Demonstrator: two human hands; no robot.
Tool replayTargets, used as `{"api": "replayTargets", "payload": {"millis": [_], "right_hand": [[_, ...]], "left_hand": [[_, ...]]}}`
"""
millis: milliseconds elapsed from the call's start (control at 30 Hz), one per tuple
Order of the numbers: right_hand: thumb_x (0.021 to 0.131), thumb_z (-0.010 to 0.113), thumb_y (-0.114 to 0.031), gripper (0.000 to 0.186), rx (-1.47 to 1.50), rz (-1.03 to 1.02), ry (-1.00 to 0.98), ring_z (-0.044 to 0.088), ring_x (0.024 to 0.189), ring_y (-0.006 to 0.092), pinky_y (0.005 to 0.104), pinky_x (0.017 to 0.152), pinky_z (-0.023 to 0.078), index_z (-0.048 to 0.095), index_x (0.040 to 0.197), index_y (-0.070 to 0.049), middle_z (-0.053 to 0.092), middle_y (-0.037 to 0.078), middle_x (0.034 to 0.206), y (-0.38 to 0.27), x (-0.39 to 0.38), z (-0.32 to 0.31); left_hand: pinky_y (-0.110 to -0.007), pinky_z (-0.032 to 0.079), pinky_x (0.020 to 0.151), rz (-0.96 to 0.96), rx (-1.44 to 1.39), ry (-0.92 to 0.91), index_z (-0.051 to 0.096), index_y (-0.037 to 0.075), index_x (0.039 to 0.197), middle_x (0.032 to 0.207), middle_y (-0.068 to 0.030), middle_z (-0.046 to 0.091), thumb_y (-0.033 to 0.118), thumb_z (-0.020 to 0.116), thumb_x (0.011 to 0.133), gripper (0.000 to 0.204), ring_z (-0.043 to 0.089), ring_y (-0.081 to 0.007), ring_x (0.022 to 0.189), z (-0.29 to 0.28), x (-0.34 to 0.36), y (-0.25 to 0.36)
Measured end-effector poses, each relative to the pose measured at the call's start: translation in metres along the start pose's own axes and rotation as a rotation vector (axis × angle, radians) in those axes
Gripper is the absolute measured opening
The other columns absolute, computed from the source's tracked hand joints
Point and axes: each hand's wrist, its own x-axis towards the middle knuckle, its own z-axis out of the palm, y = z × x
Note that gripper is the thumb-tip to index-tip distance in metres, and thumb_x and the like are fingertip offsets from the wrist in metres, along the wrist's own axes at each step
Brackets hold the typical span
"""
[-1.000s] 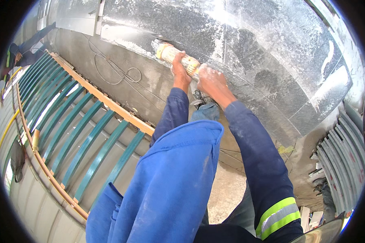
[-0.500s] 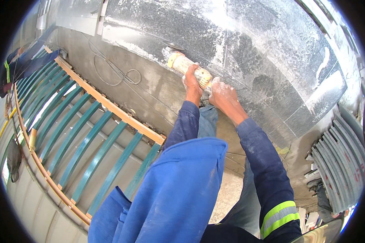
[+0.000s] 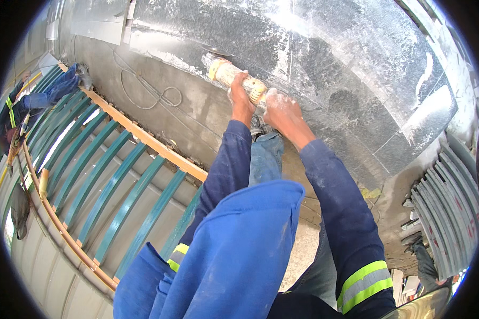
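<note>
A dusty cream-and-yellow angle grinder [image 3: 230, 73] is held over a large dark grey slab [image 3: 351, 58] streaked with white dust. My left hand [image 3: 241, 100] wraps around the grinder's body, thumb on top. Behind it, my right hand [image 3: 283, 111] is closed round the tool's rear end. The round disc [image 3: 217, 51] lies at a low tilt near the slab's near left edge; whether it touches the surface I cannot tell. White dust coats both hands. A blue cloth [image 3: 234, 244] hangs in front of my body and hides part of my left arm.
To the left lies a frame of teal slats [image 3: 114, 189] with wooden rails. A co-worker's blue-clad leg [image 3: 56, 93] is by its far end. A looped cable [image 3: 143, 87] rests on the ground beside the slab. Grey curved pieces [image 3: 444, 212] are stacked at the right.
Both hands and the grinder have shifted slightly left and farther along the slab's edge. The co-worker at the far left has moved, with a leg now stretched over the slatted frame.
</note>
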Motion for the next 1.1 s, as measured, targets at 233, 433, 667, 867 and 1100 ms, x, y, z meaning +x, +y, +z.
{"api": "replayTargets", "payload": {"millis": [233, 433, 667, 867, 1100], "right_hand": [[0.075, 0.065, -0.009, 0.032, -0.059, -0.031, 0.029, 0.070, 0.087, 0.0354, 0.0427, 0.073, 0.057, 0.054, 0.102, 0.005, 0.070, 0.022, 0.090, 0.016, -0.023, -0.005], [0.075, 0.064, -0.011, 0.034, -0.058, -0.074, 0.077, 0.070, 0.085, 0.0343, 0.0421, 0.072, 0.057, 0.055, 0.104, 0.005, 0.070, 0.021, 0.089, 0.008, 0.005, 0.008], [0.077, 0.065, -0.014, 0.037, -0.030, -0.041, 0.054, 0.070, 0.088, 0.0347, 0.0435, 0.075, 0.056, 0.055, 0.107, 0.005, 0.070, 0.021, 0.092, 0.008, -0.005, 0.003], [0.077, 0.064, -0.013, 0.036, -0.069, 0.002, -0.042, 0.069, 0.089, 0.0359, 0.0434, 0.075, 0.056, 0.054, 0.106, 0.005, 0.070, 0.022, 0.092, 0.018, -0.027, -0.003], [0.077, 0.063, -0.010, 0.032, -0.037, -0.020, 0.011, 0.069, 0.090, 0.0353, 0.0429, 0.076, 0.056, 0.054, 0.104, 0.004, 0.070, 0.022, 0.092, 0.008, 0.002, 0.002]], "left_hand": [[-0.038, 0.057, 0.059, 0.057, 0.001, 0.060, 0.055, 0.007, 0.092, 0.078, -0.0067, 0.058, 0.017, 0.061, 0.080, 0.017, 0.063, -0.0236, 0.065, 0.005, -0.017, -0.022], [-0.039, 0.056, 0.060, 0.042, -0.009, 0.012, 0.055, 0.008, 0.089, 0.075, -0.0074, 0.058, 0.017, 0.061, 0.080, 0.015, 0.062, -0.0236, 0.063, -0.008, 0.022, -0.007], [-0.041, 0.057, 0.060, 0.021, 0.010, 0.047, 0.054, 0.006, 0.091, 0.076, -0.0082, 0.058, 0.016, 0.062, 0.079, 0.018, 0.062, -0.0254, 0.063, 0.001, 0.002, -0.007], [-0.040, 0.057, 0.060, 0.058, 0.005, 0.082, 0.055, 0.006, 0.093, 0.078, -0.0076, 0.056, 0.017, 0.061, 0.079, 0.019, 0.062, -0.0242, 0.065, 0.000, -0.017, -0.028], [-0.042, 0.057, 0.064, 0.083, 0.031, 0.033, 0.054, 0.007, 0.095, 0.079, -0.0072, 0.057, 0.019, 0.062, 0.079, 0.022, 0.063, -0.0252, 0.068, -0.005, 0.012, -0.012]]}}
